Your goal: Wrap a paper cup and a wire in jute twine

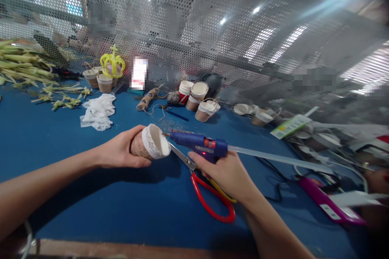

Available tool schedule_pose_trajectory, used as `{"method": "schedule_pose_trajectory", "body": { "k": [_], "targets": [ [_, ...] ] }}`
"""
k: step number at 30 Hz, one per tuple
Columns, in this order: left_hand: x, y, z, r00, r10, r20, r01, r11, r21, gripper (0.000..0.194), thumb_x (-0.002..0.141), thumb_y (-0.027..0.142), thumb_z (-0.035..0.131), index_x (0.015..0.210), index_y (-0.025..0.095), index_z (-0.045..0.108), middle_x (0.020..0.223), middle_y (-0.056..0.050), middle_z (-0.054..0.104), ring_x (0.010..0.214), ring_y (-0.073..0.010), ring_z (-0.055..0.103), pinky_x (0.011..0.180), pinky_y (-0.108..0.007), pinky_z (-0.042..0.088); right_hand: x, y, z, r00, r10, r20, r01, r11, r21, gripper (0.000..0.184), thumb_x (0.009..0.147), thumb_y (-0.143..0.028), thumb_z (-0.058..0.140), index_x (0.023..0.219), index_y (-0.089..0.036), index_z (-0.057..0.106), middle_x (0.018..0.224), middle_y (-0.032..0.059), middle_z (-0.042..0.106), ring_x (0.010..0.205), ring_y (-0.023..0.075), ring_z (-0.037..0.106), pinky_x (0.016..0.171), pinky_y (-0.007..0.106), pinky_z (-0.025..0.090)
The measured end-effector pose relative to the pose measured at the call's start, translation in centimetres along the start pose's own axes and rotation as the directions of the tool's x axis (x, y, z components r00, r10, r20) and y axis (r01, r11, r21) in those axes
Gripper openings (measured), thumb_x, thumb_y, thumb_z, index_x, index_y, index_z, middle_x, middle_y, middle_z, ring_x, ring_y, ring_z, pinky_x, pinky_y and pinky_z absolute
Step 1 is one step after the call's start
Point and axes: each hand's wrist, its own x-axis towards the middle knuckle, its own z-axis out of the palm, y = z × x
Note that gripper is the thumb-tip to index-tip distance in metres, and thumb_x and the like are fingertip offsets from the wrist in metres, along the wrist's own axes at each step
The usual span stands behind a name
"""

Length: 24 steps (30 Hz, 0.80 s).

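Note:
Tilted on its side, a paper cup (142, 145) wrapped in brown twine with a white lace band at its rim is held in my left hand (120, 149), its mouth turned to the right. My right hand (231, 174) grips a blue hot glue gun (197, 142) with a long clear glue stick (273, 157) sticking out of its back. The gun's nozzle is close to the cup's rim; I cannot tell if it touches. Beneath the gun and my right hand lie scissors (212, 206) with a red handle loop, partly hidden.
White lace fabric (99, 111) lies on the blue table (136, 210). Behind are a twine roll (147, 99), several wrapped cups (207, 110), a yellow crown-shaped piece (113, 64) and green husk-like strips (24, 62). A purple power strip (328, 202) with cables sits right. A perforated metal screen (182, 20) bounds the back.

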Motion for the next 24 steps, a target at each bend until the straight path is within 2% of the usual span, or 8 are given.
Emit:
{"method": "schedule_pose_trajectory", "body": {
  "k": [5,11,14,18,21,24],
  "targets": [
    [-0.03,0.17,-0.03,1.000,0.004,0.004,-0.004,0.999,0.035,0.061,0.062,0.033,0.066,0.113,0.014,0.040,0.100,-0.006,0.055,0.088,-0.0202,0.054,0.078,-0.033,0.046,0.16,-0.02,-0.02,0.995,-0.092,-0.023,0.093,0.995,0.037,0.008,0.072,-0.027,0.058,0.071,-0.020,0.063,0.058,0.0011,0.062,0.063,0.0189,0.060,0.048,0.027,0.044],
    [0.05,-0.05,-0.16,1.000,0.010,-0.017,-0.009,0.998,0.058,0.061,0.062,0.035,0.066,0.112,0.013,0.040,0.100,-0.006,0.056,0.089,-0.0203,0.055,0.079,-0.032,0.046,0.15,-0.17,-0.10,0.996,-0.085,-0.015,0.086,0.995,0.049,0.009,0.072,-0.026,0.058,0.076,-0.021,0.063,0.061,0.0012,0.063,0.067,0.0196,0.061,0.050,0.027,0.045],
    [0.08,-0.14,-0.29,0.999,0.022,-0.049,-0.019,0.997,0.074,0.062,0.061,0.035,0.066,0.113,0.014,0.039,0.100,-0.006,0.056,0.089,-0.0204,0.055,0.078,-0.030,0.046,0.12,-0.26,-0.23,0.998,-0.055,0.003,0.055,0.997,0.054,0.010,0.072,-0.028,0.057,0.074,-0.020,0.063,0.057,0.0000,0.062,0.062,0.0181,0.060,0.049,0.026,0.044],
    [0.03,-0.11,-0.39,0.998,0.039,-0.058,-0.033,0.993,0.114,0.062,0.061,0.035,0.066,0.112,0.015,0.039,0.101,-0.006,0.055,0.091,-0.0211,0.055,0.080,-0.031,0.046,0.05,-0.13,-0.48,0.999,0.006,0.038,-0.008,0.998,0.061,0.015,0.072,-0.029,0.057,0.061,-0.020,0.058,0.041,-0.0034,0.051,0.046,0.0139,0.053,0.045,0.024,0.040],
    [-0.05,-0.06,-0.46,0.998,0.053,-0.016,-0.051,0.993,0.106,0.061,0.061,0.034,0.066,0.112,0.014,0.039,0.102,-0.006,0.055,0.091,-0.0205,0.054,0.080,-0.030,0.045,0.04,-0.03,-0.73,0.991,0.074,0.109,-0.087,0.989,0.117,0.024,0.074,-0.031,0.055,0.053,-0.019,0.051,0.035,-0.0053,0.045,0.036,0.0102,0.045,0.043,0.023,0.039],
    [-0.13,-0.03,-0.60,0.996,0.069,0.053,-0.073,0.994,0.083,0.059,0.062,0.032,0.066,0.112,0.014,0.041,0.102,-0.006,0.055,0.093,-0.0207,0.053,0.081,-0.030,0.045,0.14,0.07,-0.94,0.970,0.147,0.195,-0.187,0.961,0.206,0.029,0.074,-0.034,0.055,0.050,-0.019,0.046,0.035,-0.0054,0.044,0.035,0.0085,0.043,0.042,0.023,0.038]
  ]
}}
